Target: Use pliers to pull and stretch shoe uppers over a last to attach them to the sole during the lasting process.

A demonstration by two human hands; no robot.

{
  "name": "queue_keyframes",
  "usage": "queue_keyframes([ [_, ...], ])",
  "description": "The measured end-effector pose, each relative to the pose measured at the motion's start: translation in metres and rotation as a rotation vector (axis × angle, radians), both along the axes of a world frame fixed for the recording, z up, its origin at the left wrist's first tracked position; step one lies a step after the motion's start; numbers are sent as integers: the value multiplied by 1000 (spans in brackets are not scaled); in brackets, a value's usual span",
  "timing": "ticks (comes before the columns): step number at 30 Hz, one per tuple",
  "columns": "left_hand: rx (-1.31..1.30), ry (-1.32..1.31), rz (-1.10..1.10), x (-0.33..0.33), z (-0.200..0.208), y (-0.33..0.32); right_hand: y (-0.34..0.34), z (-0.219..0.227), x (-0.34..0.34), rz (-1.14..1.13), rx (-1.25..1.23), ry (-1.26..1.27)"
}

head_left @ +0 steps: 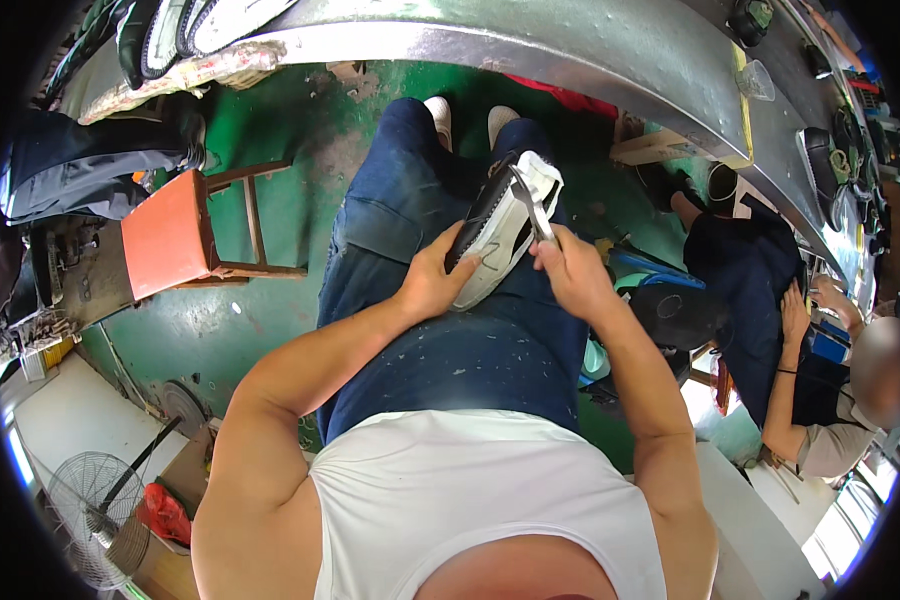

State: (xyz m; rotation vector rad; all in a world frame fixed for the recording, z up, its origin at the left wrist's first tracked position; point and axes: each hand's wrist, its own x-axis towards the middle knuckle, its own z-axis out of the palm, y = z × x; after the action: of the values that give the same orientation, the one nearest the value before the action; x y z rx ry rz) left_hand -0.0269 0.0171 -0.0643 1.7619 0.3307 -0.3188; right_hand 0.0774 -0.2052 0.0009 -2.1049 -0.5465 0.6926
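A half-made shoe (490, 247) lies tilted over my lap, its pale underside facing up and a dark upper showing along the left edge. White material stands loose at its far end. My left hand (434, 273) is closed around the near left side, thumb on the underside. In my right hand (576, 275) is a curved silver metal hand tool (533, 207), gripped by its near end. The tool's far tip reaches the white material at the shoe's far end; its exact working end is too small to make out.
A metal-topped bench (450, 48) runs across the far side, with shoes (215, 25) at its left. An orange-topped stool (170, 232) stands left, a fan (100, 520) near left. On the right sits another person (820, 400) beside a dark rounded seat (678, 315).
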Motion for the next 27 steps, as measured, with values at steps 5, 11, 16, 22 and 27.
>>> queue_keyframes([
  [5,158,-5,-261,10,14,14,-20,-36,-28,35,-149,136],
  [11,404,-288,-307,64,131,50,-60,-57,-81,-341,156,211],
  [16,-336,-492,-39,110,152,31,-60,-59,-84,-453,238,211],
  [22,-103,-85,-168,182,90,9,-58,-48,-77,-449,196,158],
  [27,298,-230,-523,104,-25,22,-60,-22,-56,-274,27,219],
])
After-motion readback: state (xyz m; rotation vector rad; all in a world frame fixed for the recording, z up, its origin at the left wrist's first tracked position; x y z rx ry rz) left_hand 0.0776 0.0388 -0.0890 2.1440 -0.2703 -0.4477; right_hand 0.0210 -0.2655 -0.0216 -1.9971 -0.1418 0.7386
